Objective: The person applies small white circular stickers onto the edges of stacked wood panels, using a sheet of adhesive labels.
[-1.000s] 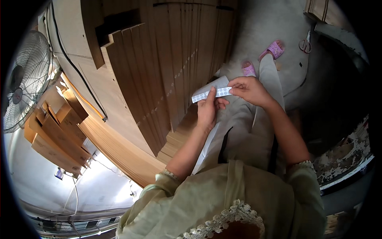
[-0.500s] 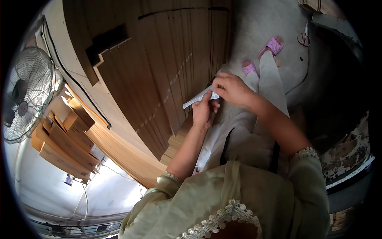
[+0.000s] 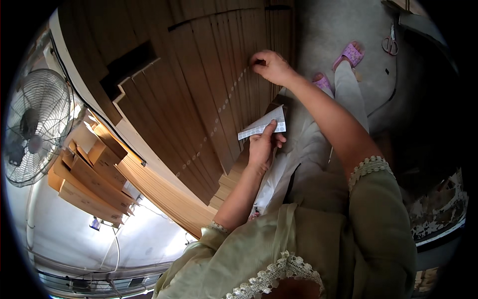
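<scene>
My left hand (image 3: 262, 148) holds a folded white sheet of round stickers (image 3: 261, 125), its thumb pressed on top. My right hand (image 3: 272, 68) reaches out to the packed brown panels (image 3: 194, 94). Its fingers are pinched together at the upper end of a dotted line of small round stickers (image 3: 219, 117) running across those panels. Anything between the fingertips is too small to make out.
A wire-guarded fan (image 3: 37, 127) stands at the far left, beside folded cardboard cartons (image 3: 92, 179). Scissors (image 3: 390, 46) lie on the grey floor at upper right, near my feet in pink slippers (image 3: 352, 54). A dark gap (image 3: 130, 62) breaks the panels.
My right hand has left the sticker sheet and moved up and left to the panels. The sheet, still in my left hand, now shows more of its face.
</scene>
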Motion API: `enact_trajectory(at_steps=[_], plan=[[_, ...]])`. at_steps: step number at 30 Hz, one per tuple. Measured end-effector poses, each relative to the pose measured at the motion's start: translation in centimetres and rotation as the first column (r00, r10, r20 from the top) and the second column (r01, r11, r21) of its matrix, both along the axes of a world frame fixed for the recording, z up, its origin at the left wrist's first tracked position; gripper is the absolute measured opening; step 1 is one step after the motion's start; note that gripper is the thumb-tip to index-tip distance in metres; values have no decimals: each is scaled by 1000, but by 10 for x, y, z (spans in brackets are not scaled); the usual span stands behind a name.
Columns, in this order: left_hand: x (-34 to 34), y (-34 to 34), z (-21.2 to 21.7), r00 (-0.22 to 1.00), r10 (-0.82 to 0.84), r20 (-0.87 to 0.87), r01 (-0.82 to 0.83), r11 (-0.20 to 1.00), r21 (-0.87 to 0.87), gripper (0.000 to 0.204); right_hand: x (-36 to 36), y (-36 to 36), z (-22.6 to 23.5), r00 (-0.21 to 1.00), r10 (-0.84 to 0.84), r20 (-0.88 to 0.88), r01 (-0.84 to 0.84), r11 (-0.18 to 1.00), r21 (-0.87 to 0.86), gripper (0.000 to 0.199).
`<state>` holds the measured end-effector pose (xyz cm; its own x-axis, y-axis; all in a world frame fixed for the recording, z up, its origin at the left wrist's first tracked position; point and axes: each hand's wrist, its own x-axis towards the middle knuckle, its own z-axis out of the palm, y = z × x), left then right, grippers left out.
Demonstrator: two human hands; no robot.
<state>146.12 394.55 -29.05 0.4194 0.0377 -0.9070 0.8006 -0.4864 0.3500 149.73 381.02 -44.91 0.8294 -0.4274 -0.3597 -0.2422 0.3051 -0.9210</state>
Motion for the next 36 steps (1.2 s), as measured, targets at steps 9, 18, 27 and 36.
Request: enact_trajectory(at_steps=[9, 18, 27, 36], plan=[[3, 7, -2, 997, -51, -63, 50, 999, -13, 25, -13, -17, -15, 931, -247, -268, 160, 937, -310, 31], [-23, -18, -3, 918, -392, 55, 396, 909, -131, 28, -146, -6, 75, 981, -31, -189, 179, 503, 845, 38], [1, -26, 46, 968, -202, 150, 249, 858, -450, 57, -167, -56, 107, 993, -70, -98, 115, 792, 600, 27], [1, -48, 75, 899, -377, 224, 432, 851, -298, 33, -162, -57, 163, 998, 27, 57, -54, 834, 549, 34]])
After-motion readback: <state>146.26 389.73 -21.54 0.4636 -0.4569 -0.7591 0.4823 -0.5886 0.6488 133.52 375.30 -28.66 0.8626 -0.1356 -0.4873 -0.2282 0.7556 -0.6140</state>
